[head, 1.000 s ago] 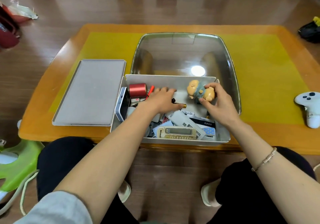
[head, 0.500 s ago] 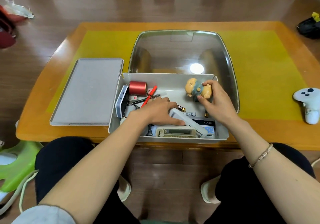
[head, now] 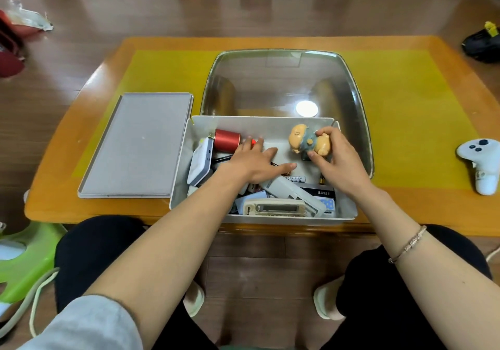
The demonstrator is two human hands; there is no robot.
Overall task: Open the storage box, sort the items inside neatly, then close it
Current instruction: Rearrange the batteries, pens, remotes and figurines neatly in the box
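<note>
The grey storage box (head: 349, 211) stands open at the table's near edge, its flat grey lid (head: 138, 145) lying to its left. Inside are a red cylinder (head: 226, 140), a white device on edge (head: 198, 164), remote controls (head: 276, 209) and several small items. My right hand (head: 338, 160) grips a small tan figurine (head: 304, 141) at the box's back right. With fingers spread flat, my left hand (head: 257, 161) rests on the clutter in the middle, covering a red pen (head: 253, 141).
A clear glass tray (head: 286, 84) sits behind the box on the yellow mat (head: 405, 101). A white game controller (head: 480, 164) lies at the table's right. A green stool (head: 24, 260) stands at my left knee.
My left hand moved from the near clutter toward the back of the box, beside the red cylinder. The right hand stayed on the figurine and tilted it slightly.
</note>
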